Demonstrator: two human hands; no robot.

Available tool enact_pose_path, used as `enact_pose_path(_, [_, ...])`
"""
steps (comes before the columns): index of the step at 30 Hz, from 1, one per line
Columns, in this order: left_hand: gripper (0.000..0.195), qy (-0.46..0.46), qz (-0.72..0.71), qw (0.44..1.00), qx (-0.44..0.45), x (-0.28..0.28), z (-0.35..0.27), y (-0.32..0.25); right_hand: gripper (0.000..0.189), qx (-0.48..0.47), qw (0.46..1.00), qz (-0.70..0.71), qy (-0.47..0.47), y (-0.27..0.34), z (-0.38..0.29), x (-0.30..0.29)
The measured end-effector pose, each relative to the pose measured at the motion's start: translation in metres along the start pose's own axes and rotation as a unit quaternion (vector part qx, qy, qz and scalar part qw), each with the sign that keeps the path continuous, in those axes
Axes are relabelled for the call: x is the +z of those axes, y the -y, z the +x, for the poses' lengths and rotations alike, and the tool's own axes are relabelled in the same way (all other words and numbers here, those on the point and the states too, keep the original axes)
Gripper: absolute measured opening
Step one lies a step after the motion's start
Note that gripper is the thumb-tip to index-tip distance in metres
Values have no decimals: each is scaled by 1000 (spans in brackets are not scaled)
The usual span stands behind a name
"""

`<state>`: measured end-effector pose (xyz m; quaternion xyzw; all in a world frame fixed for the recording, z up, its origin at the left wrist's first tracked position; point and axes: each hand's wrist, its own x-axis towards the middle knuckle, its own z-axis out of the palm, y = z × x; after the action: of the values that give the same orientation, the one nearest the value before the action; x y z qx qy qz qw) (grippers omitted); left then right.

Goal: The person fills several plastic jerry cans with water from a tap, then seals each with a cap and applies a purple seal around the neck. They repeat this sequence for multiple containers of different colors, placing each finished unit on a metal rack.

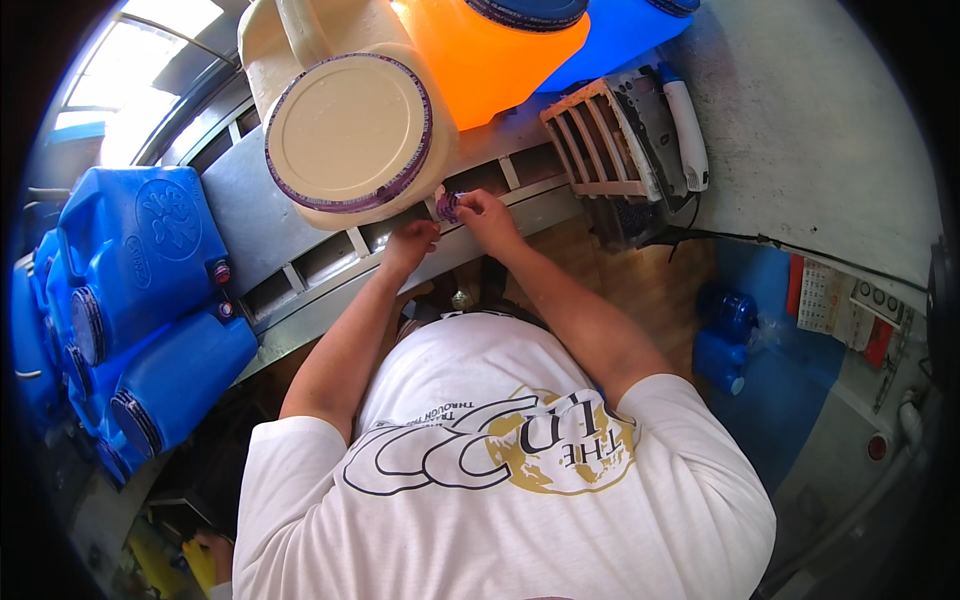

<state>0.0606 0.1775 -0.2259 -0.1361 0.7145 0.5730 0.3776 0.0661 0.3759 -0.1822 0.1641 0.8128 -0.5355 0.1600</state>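
A cream-coloured plastic water jug stands on the metal counter, its wide round lid ringed by a purple printed seal band. Just below its lower edge, my right hand pinches a small purple plastic seal between thumb and fingertips. The seal is beside the jug's small pale spout; whether it is around the spout is hard to tell. My left hand is close by on the left, fingers curled near the seal. Whether those fingers hold anything cannot be seen.
An orange-lit jug and a blue jug stand behind. To the right are a slatted box and a white heat gun with a cable. Blue jugs are stacked at left. Another person's hand shows lower left.
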Motion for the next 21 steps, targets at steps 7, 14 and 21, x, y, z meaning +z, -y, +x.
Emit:
enact_pose_path(7, [26,-34,199,969,143,-3,4,-1,55,-115,967,-212,82,24,-20,8])
enact_pose_path(14, [22,-42,268,947,175,-3,9,-6,55,-150,966,-161,135,15,-6,12])
enact_pose_path(21, [25,-94,293,933,189,6,11,-2,44,-123,975,-108,151,7,-4,8])
